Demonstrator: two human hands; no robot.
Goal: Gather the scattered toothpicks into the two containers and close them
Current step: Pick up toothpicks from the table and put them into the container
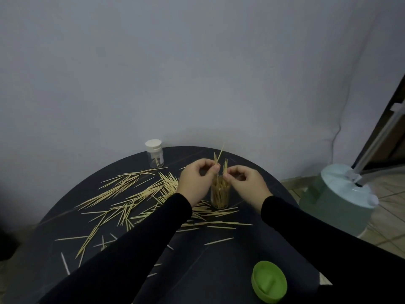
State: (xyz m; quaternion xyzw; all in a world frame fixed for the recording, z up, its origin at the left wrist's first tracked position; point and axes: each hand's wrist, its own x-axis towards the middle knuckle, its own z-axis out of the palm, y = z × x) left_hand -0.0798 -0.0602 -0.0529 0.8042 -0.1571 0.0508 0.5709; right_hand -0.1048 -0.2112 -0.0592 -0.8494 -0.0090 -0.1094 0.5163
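Head view: open jar at table centre, well stocked with picks. Left hand pinches few picks over its mouth; right hand pinches another tuft alongside. White-capped jar at far left edge, nearly empty. Loose picks cover left half, plenty left. Green lid at near right edge, off. Judged roughly third done; no closing yet.

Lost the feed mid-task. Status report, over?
Left hand and right hand each pinching toothpicks above the open jar, partly full. White-capped jar closed, near empty. Many toothpicks still scattered; green lid off.
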